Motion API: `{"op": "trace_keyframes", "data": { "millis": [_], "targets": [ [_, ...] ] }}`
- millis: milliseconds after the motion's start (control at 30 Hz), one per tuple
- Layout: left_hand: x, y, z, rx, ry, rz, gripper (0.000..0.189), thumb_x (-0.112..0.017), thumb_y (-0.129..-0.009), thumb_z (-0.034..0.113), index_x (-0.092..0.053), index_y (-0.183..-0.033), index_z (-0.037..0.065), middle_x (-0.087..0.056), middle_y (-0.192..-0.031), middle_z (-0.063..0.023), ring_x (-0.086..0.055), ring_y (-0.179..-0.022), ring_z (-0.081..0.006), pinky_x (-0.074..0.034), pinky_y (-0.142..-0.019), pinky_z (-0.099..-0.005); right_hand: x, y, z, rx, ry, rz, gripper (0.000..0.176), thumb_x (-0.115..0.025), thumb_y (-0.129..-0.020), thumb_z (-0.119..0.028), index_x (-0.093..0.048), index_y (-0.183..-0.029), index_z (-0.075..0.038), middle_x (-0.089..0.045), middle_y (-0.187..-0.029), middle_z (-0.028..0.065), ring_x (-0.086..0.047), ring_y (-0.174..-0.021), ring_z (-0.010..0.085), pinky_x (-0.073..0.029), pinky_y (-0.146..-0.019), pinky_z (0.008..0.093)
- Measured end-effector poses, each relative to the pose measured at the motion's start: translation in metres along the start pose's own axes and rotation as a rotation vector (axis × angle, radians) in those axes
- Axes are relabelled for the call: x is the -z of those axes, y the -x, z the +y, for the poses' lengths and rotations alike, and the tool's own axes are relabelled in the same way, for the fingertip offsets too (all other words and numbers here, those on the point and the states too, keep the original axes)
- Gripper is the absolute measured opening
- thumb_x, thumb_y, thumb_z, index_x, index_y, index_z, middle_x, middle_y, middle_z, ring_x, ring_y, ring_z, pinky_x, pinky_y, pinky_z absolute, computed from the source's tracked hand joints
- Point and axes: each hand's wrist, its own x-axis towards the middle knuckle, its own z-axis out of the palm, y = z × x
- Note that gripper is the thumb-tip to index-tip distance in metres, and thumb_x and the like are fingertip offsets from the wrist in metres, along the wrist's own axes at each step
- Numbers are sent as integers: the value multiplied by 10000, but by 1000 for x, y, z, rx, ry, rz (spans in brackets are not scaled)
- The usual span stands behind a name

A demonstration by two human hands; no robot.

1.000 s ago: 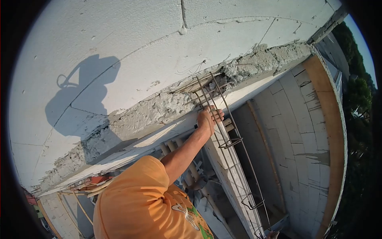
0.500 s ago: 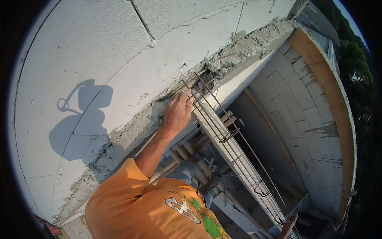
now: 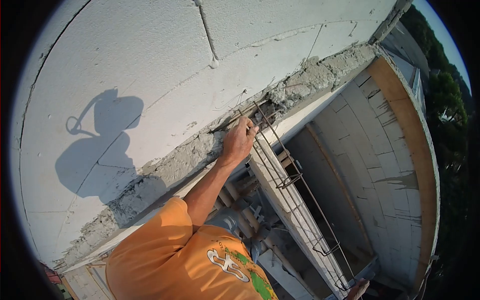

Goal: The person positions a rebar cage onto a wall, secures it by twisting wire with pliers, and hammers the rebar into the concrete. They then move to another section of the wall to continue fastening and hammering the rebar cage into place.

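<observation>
A long rebar cage (image 3: 291, 179) of thin rods and bent stirrups lies slantwise along the top of a narrow wall (image 3: 280, 197). My left hand (image 3: 239, 141) is closed round its far end, fingers curled over a rod beside the broken concrete ledge (image 3: 295, 90). At the lower right, my right hand (image 3: 357, 289) is at the cage's near end and seems closed on it. The frame edge and the cage hide part of that hand. The far rod tips reach into a rough gap in the ledge.
A white block wall (image 3: 165, 55) rises on the left, with thin wire (image 3: 240, 97) sticking out. Below lies a deep drop with round posts (image 3: 250, 218). A curved block wall (image 3: 380, 150) edged with an orange-brown board (image 3: 417, 145) stands right.
My left hand's fingers have curled in more tightly at the rod ends. The view has shifted slightly, and the cage's far end remains by the gap.
</observation>
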Motion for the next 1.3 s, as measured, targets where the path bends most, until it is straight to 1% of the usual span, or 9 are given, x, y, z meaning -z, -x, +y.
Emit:
{"op": "trace_keyframes", "data": {
  "millis": [100, 167, 233, 300, 467, 633, 867, 1133, 1300],
  "targets": [
    [-1, 5, 0, 7, 27, 28, 241, -585, -940, 266, -469, -1035, 77, -511, -604, -92, -520, -525, -289, -379, -496, -471, 47, -8, -81, -116, 83, 103, 521, -472, -969, -417, -502, -1303, -18, -598, -1083, 264, -578, -1008, 433, -478, -871, 476],
    [0, 6, 3, 28, 34, 12, 247, -586, -940, 263, -463, -1036, 72, -504, -599, -94, -511, -516, -289, -374, -489, -469, 26, -85, -1, 142, -17, 273, 466, -491, -984, -381, -491, -1126, 63, -591, -918, 269, -575, -838, 400, -444, -729, 457],
    [1, 7, 8, 36, 42, 99, 261, -593, -935, 254, -444, -1024, 59, -498, -596, -101, -520, -513, -306, -376, -475, -466, 52, -76, -126, 417, -106, 401, 332, -544, -957, -284, -477, -980, 41, -494, -740, 198, -462, -650, 347, -389, -628, 437],
    [1, 7, 8, 76, 42, 77, 285, -604, -926, 273, -456, -999, 40, -535, -653, -125, -553, -573, -309, -414, -526, -444, 66, -52, -252, 423, -63, 138, 309, -541, -959, -253, -487, -965, 51, -482, -750, 200, -487, -677, 369, -394, -631, 442],
    [-1, 6, 6, 113, 48, 73, 247, -653, -874, 174, -448, -887, 37, -548, -660, -143, -578, -597, -350, -442, -548, -441, -25, -14, -443, 1057, -74, -405, 444, -686, -756, -23, -501, -1159, -4, -591, -1084, 212, -627, -939, 383, -499, -783, 469],
    [-4, 7, 2, 103, -4, 79, 278, -606, -912, 250, -459, -951, 18, -561, -645, -180, -595, -598, -396, -449, -498, -494, -72, 14, -547, 1196, -205, -265, 432, -664, -768, -28, -493, -1162, 15, -587, -1057, 211, -619, -930, 389, -519, -768, 451],
    [7, 4, 18, 215, -9, 19, 243, -639, -879, 191, -501, -933, -1, -604, -666, -181, -601, -632, -436, -445, -551, -507, -105, 26, -582, 1399, 229, -90, 403, -548, -832, -80, -435, -1192, 60, -580, -981, 200, -628, -923, 345, -540, -738, 430],
    [3, 2, 17, 246, -41, 9, 213, -620, -890, 195, -463, -907, 51, -573, -645, -208, -583, -621, -446, -414, -530, -522, -76, 28, -576, 1225, -368, 50, 440, -576, -791, -14, -429, -1200, 50, -567, -928, 209, -629, -866, 384, -535, -651, 438],
    [2, 2, 12, 217, 49, 16, 236, -621, -889, 188, -435, -935, 51, -552, -636, -183, -569, -618, -442, -401, -547, -527, -104, 24, -575, 1368, 130, -76, 498, -597, -782, -46, -425, -1240, 47, -586, -919, 198, -648, -822, 352, -560, -625, 419]
  ]
}}
